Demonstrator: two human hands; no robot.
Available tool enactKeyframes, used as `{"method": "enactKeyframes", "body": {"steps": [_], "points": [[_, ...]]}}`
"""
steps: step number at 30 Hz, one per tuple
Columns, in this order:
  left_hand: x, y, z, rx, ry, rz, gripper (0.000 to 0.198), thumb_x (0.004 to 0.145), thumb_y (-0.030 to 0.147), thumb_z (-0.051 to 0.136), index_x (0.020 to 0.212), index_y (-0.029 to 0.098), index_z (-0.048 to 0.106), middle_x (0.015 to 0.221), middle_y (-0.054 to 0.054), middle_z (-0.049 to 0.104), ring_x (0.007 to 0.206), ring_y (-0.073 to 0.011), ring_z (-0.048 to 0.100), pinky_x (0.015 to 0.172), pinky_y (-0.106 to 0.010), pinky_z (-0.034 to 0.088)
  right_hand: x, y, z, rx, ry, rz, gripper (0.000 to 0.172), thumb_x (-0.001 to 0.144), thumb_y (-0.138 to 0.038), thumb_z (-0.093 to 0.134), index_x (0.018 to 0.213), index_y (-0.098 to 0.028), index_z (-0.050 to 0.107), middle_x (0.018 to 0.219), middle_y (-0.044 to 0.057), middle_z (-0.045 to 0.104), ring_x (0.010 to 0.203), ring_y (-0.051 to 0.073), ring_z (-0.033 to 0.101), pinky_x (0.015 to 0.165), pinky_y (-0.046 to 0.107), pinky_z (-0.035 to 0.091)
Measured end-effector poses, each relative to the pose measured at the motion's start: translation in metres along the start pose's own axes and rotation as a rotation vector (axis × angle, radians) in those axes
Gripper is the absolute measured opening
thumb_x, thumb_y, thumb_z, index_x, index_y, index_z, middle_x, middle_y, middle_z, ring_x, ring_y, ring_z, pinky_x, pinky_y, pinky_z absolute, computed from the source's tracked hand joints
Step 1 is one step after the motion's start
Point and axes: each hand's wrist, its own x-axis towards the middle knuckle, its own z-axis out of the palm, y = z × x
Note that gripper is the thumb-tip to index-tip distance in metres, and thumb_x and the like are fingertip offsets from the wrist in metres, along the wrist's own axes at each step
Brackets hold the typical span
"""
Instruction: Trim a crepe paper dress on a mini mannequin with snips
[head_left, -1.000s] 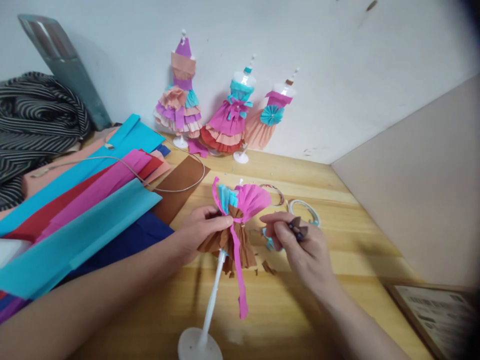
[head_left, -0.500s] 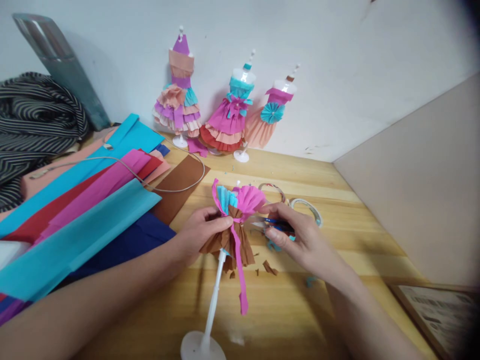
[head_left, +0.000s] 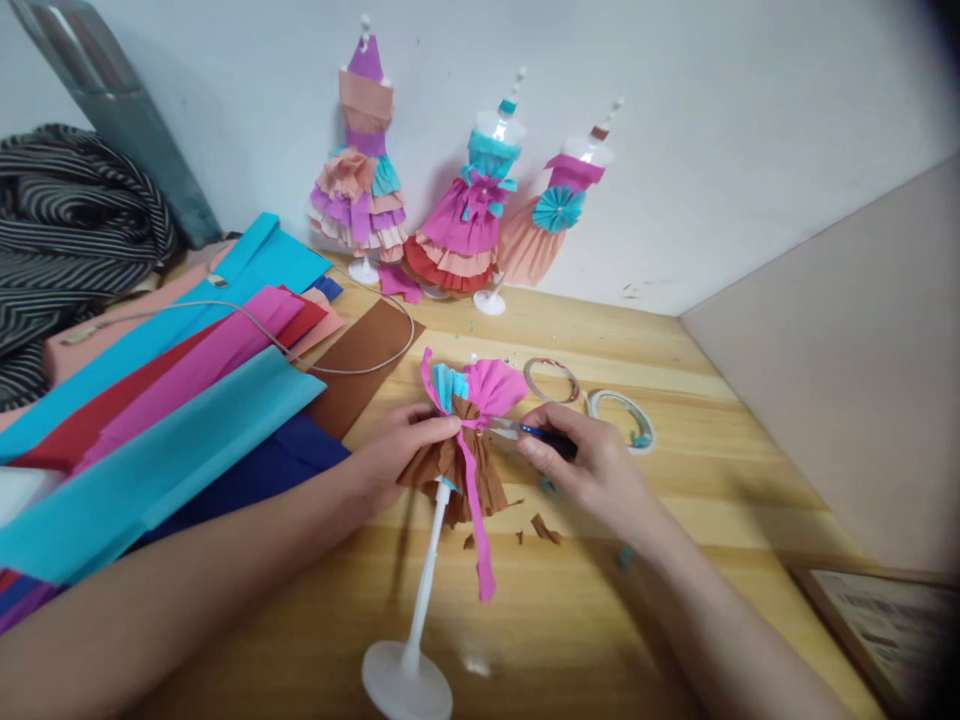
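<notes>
A small white mannequin stand (head_left: pixel 409 672) leans over the wooden table (head_left: pixel 570 620), wearing a crepe-paper dress (head_left: pixel 469 440) with a pink and teal top, a brown skirt and a long pink strip hanging down. My left hand (head_left: pixel 397 450) is closed on the dress at its waist from the left. My right hand (head_left: pixel 589 465) grips small scissors (head_left: pixel 525 431) with a blue handle, their tip touching the dress waist from the right. Brown paper scraps (head_left: pixel 536 527) lie under the dress.
Three finished paper dresses on stands (head_left: pixel 457 205) line the back wall. Crepe paper sheets (head_left: pixel 172 400) in teal, pink, red, blue and brown cover the left side, crossed by a grey cable (head_left: pixel 300 365). Two tape rolls (head_left: pixel 600 398) lie behind my right hand. Striped fabric (head_left: pixel 67 235) sits far left.
My right hand has moved left, bringing the scissors from beside the dress up to its waist. The left hand has kept its hold on the dress.
</notes>
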Motion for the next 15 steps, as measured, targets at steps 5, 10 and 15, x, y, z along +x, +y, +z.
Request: {"method": "enactKeyframes", "body": {"steps": [5,10,15], "points": [[0.005,0.003,-0.007,-0.042,-0.108,-0.027,0.02,0.067,0.027,0.071,0.079,0.012,0.068,0.066,-0.004,0.07,0.052,-0.0137,0.063,0.047,-0.021,0.048,-0.002,0.0,0.003,0.033,-0.025,-0.011,0.026,0.089,-0.039,0.053,0.077,-0.017,0.057,0.06,-0.002,0.051,0.053,0.011,0.044,0.049,0.023,0.032],[0.009,0.002,-0.015,-0.062,-0.182,-0.078,0.023,0.065,0.03,0.073,0.079,0.013,0.068,0.064,-0.004,0.069,0.05,-0.0145,0.062,0.044,-0.021,0.048,-0.007,-0.003,0.007,0.174,-0.005,-0.057,0.028,0.088,-0.045,0.053,0.083,-0.018,0.056,0.065,-0.002,0.05,0.055,0.012,0.043,0.051,0.024,0.033],[0.009,0.004,-0.014,-0.048,-0.168,-0.093,0.022,0.068,0.031,0.072,0.081,0.015,0.067,0.066,-0.004,0.07,0.051,-0.0156,0.063,0.043,-0.022,0.048,-0.01,-0.011,0.009,0.274,-0.039,-0.124,0.033,0.088,-0.051,0.053,0.095,-0.019,0.056,0.074,0.0,0.054,0.062,0.014,0.047,0.054,0.025,0.037]]}}
